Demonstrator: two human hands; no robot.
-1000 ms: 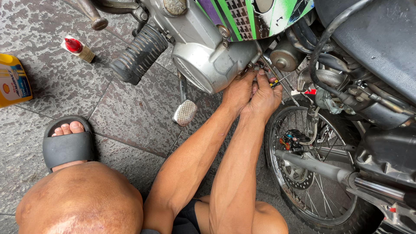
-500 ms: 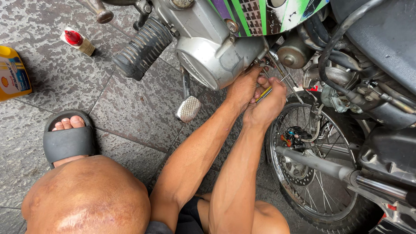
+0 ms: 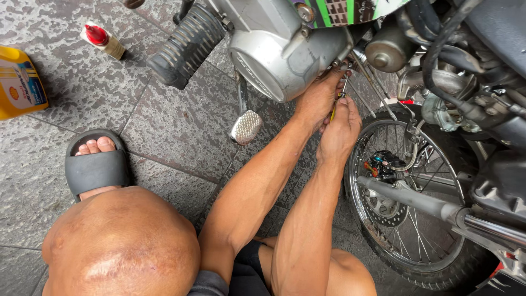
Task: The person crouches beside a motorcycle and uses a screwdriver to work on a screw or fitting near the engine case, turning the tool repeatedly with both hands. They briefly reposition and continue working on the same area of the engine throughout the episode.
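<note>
A thin yellow-handled tool point(image 3: 334, 109) is gripped in the right hand point(image 3: 339, 131) and steadied by the closed left hand point(image 3: 315, 98), aimed under the silver engine cover point(image 3: 274, 60) beside the rear wheel point(image 3: 405, 219).

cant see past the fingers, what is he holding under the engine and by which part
The right hand grips a thin yellow-handled tool by its handle; the left hand steadies its tip end at the engine cover.
</note>
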